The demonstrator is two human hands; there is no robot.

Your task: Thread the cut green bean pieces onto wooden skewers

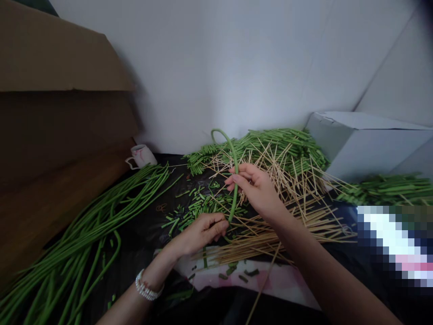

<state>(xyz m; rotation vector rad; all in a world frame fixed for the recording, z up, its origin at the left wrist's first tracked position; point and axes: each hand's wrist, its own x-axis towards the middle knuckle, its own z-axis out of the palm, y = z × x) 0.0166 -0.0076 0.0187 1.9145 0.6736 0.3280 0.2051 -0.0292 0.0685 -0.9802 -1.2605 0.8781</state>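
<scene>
A long green garlic scape [234, 155] stands upright between my hands, its top bent over to the left. Near its lower end my left hand [208, 231] pinches it, with a beaded bracelet on that wrist. Higher up, my right hand [252, 186] grips the same stalk between thumb and fingers. Thin wooden skewers [257, 234] lie loosely below and to the right of my hands. Short cut green pieces [199, 203] are scattered behind my left hand. Beyond my right hand, cut stalks threaded on skewers [284, 140] form a heap.
Long uncut scapes [91, 230] spread along the left. A white mug [144, 156] stands by the wall, beside a large cardboard box [61, 58]. On the right are a white box [338, 140] and more green bundles [392, 188]. A checked cloth [270, 280] lies in front.
</scene>
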